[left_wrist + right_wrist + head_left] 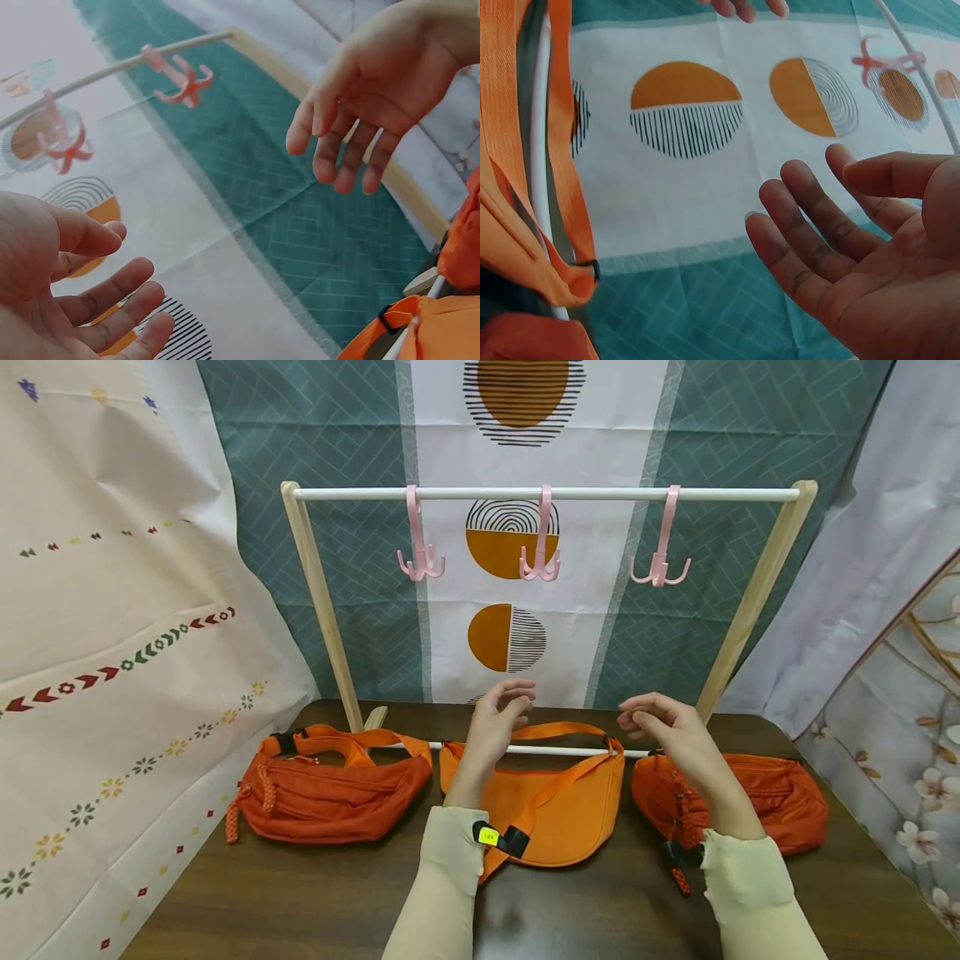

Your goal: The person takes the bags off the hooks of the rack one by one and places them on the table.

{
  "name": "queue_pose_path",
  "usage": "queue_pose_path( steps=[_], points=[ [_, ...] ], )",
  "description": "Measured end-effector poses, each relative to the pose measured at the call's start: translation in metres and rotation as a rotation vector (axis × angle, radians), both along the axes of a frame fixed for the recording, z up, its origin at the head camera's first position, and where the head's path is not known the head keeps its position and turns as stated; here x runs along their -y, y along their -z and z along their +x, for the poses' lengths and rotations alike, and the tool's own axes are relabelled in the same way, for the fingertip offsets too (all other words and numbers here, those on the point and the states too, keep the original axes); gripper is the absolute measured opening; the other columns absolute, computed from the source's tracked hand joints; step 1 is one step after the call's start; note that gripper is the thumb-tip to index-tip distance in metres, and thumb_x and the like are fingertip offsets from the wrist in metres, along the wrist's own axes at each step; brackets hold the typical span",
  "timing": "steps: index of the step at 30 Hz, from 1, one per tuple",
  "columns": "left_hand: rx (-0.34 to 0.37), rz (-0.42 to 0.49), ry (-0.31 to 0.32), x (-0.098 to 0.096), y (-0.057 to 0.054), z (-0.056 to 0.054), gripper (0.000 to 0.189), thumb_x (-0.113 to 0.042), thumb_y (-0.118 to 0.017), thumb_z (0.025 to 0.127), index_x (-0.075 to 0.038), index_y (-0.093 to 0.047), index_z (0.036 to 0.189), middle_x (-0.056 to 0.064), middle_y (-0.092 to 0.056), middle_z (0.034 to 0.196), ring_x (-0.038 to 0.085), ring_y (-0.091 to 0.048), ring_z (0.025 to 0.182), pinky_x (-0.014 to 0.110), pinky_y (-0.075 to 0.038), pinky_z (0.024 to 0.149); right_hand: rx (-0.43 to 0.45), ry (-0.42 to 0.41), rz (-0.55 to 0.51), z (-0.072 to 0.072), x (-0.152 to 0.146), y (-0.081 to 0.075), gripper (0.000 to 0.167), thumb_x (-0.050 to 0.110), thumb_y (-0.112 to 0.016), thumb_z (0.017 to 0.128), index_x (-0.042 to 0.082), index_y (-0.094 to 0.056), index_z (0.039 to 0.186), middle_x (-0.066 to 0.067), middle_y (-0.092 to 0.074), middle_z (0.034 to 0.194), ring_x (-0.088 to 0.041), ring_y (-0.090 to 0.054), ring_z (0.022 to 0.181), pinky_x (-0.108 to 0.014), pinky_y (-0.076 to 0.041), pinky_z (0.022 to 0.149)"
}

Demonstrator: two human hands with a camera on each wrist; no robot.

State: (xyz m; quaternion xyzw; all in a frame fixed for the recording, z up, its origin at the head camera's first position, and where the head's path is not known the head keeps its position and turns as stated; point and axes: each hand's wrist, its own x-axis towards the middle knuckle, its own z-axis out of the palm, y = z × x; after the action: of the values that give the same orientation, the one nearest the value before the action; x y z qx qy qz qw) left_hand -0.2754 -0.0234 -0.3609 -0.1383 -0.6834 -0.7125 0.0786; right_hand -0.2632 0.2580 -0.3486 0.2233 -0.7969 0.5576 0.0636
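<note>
In the head view my left hand [498, 722] is raised over the orange bag [573, 810], its fingers loosely bent around nothing. Opposite it, my right hand [671, 731] hovers by the gap between that bag and the red-orange waist bag on the right [772, 797], likewise holding nothing. The palms face each other. Another red-orange waist bag [330, 797] lies at the left, its strap looped on top. Both wrist views show relaxed, spread fingers [112, 292] with only air between them. The middle bag's strap [570, 195] stands up at the left of the right wrist view.
Behind the bags stands a rack with wooden legs [326, 610] and a white top bar [480, 493]. Three pink hooks [540, 560] hang from the bar. A low white rod [555, 750] runs behind the bags on the brown table [600, 910]. Patterned curtains surround it.
</note>
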Motion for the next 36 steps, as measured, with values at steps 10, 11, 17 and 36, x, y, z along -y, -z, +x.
queue_pose_path(
  steps=[10, 11, 17, 36],
  points=[
    [-0.086, -0.166, -0.229, 0.012, -0.002, 0.0, 0.024, -0.01, -0.058, 0.106, -0.012, -0.07, 0.126, 0.011, -0.07, 0.12, 0.026, -0.066, 0.108, 0.042, -0.053, 0.095, 0.044, -0.03, 0.102, 0.001, 0.027, 0.004, 0.031, 0.018, -0.053, 0.111, 0.002, -0.061, 0.136, -0.017, -0.067, 0.121, -0.016, -0.067, 0.099, -0.025, -0.055, 0.085],
    [-0.113, -0.225, -0.279, 0.011, -0.003, 0.001, 0.023, -0.009, -0.058, 0.105, -0.012, -0.071, 0.125, 0.011, -0.07, 0.118, 0.025, -0.066, 0.106, 0.042, -0.053, 0.093, 0.036, -0.031, 0.104, 0.001, 0.029, 0.005, 0.031, 0.018, -0.054, 0.11, 0.003, -0.061, 0.137, -0.018, -0.067, 0.122, -0.017, -0.066, 0.098, -0.025, -0.055, 0.082],
    [-0.21, -0.457, -0.422, 0.003, -0.004, 0.004, 0.025, -0.008, -0.057, 0.104, -0.012, -0.071, 0.124, 0.01, -0.068, 0.115, 0.029, -0.065, 0.104, 0.048, -0.052, 0.091, -0.052, -0.039, 0.119, 0.003, 0.038, 0.013, 0.037, 0.017, -0.054, 0.11, 0.005, -0.055, 0.145, -0.017, -0.051, 0.146, -0.033, -0.053, 0.127, -0.028, -0.05, 0.098],
    [-0.302, -0.567, -0.268, -0.001, -0.002, 0.003, 0.038, -0.032, -0.062, 0.106, -0.016, -0.062, 0.141, 0.01, -0.049, 0.148, 0.035, -0.048, 0.136, 0.057, -0.037, 0.114, -0.139, -0.03, 0.238, 0.007, 0.042, 0.013, 0.054, 0.019, -0.056, 0.109, 0.012, -0.04, 0.16, -0.011, -0.018, 0.171, -0.043, -0.016, 0.156, -0.075, -0.021, 0.115]
  ],
)
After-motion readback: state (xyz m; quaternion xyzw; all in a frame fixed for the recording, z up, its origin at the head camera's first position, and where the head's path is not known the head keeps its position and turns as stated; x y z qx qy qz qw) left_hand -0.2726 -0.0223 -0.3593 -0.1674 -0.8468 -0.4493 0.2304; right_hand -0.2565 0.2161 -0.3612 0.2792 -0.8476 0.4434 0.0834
